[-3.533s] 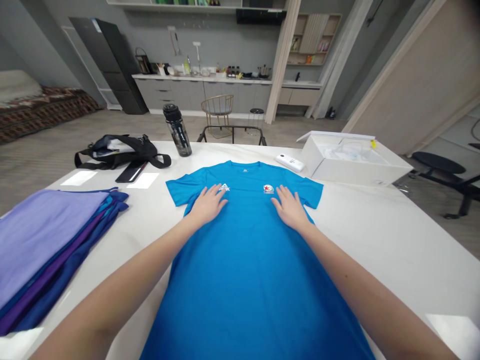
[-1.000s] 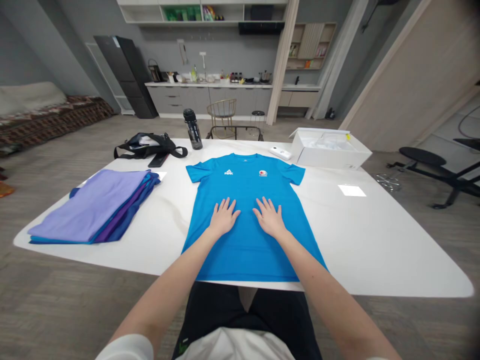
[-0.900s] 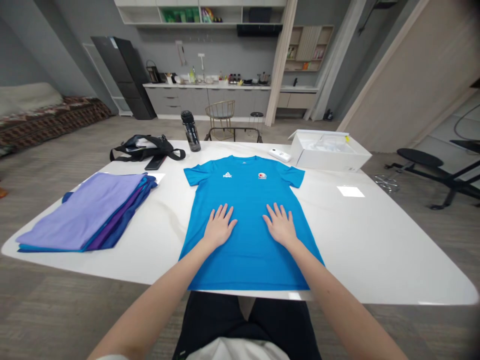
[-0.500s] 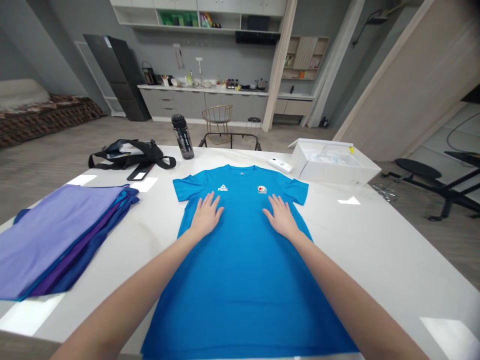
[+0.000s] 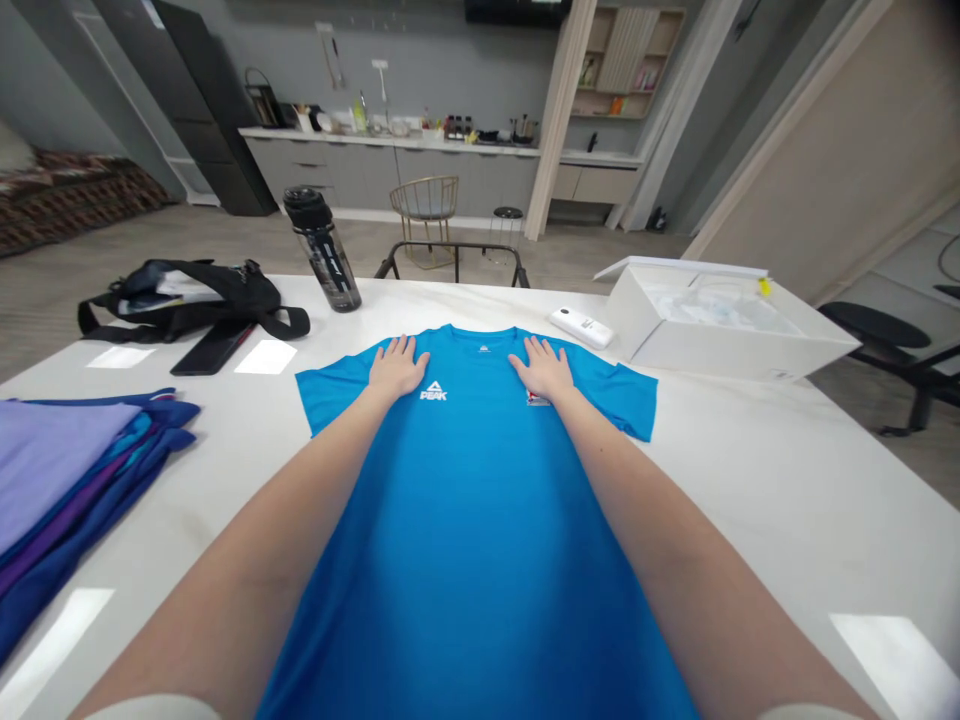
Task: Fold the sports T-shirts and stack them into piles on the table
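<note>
A blue T-shirt (image 5: 480, 500) lies spread face up, its collar at the far end and its lower hem out of view. My left hand (image 5: 398, 368) rests flat near its left shoulder, just above the white PEAK logo, with the fingers stretched out. Flat near the right shoulder is my right hand (image 5: 543, 370), fingers apart, partly covering the small red and white badge. Neither hand grips the cloth. Both short sleeves are laid out to the sides, and the fabric looks mostly smooth.
On the white table (image 5: 750, 480), a stack of folded clothes (image 5: 60, 470) lies at left. Beyond it are a black bag (image 5: 187, 298), a phone (image 5: 213, 347) and a dark bottle (image 5: 324, 250). A white remote-like device (image 5: 581, 327) lies beside an open white box (image 5: 731, 325) at right.
Both hands have slid forward over the shirt, from its middle up past the chest to the shoulders. The view has moved closer, and the hem has left the frame.
</note>
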`<state>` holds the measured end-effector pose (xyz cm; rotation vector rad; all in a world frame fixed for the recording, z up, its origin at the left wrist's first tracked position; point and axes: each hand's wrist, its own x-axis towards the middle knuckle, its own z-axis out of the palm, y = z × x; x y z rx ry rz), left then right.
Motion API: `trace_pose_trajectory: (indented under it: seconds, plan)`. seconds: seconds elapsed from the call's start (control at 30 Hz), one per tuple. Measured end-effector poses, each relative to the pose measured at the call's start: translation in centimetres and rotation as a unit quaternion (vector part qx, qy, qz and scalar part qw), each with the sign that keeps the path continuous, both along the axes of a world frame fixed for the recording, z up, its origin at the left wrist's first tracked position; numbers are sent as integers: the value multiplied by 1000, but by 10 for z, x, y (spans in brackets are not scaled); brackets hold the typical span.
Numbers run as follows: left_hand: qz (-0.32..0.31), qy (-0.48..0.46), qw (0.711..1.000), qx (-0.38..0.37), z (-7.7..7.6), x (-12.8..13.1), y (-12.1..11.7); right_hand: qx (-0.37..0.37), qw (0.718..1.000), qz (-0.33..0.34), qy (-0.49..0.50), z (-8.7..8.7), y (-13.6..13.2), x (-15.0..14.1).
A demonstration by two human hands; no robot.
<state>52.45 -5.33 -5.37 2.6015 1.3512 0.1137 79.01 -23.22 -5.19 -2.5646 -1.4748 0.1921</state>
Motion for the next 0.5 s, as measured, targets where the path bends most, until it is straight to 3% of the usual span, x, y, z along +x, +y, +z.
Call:
trace_pose_trajectory:
  seconds: [0.1, 0.2, 0.33, 0.43, 0.5]
  plan:
    - [-15, -7, 1000, -23, 4, 4, 12, 7, 1000, 19, 16, 4, 6, 9]
    - [-42, -61, 996, -52, 13, -11, 16, 57, 998, 1, 30, 11, -7, 10]
    - [-42, -129, 991, -12, 14, -59, 13, 132, 983, -127, -24, 15, -57, 12]
    - [-38, -86, 996, 0, 6, -93, 7, 97, 975, -199, -1, 10, -97, 26]
    - [-40, -43, 998, -2, 1, -106, 4, 66, 978, -198, 17, 4, -117, 40]
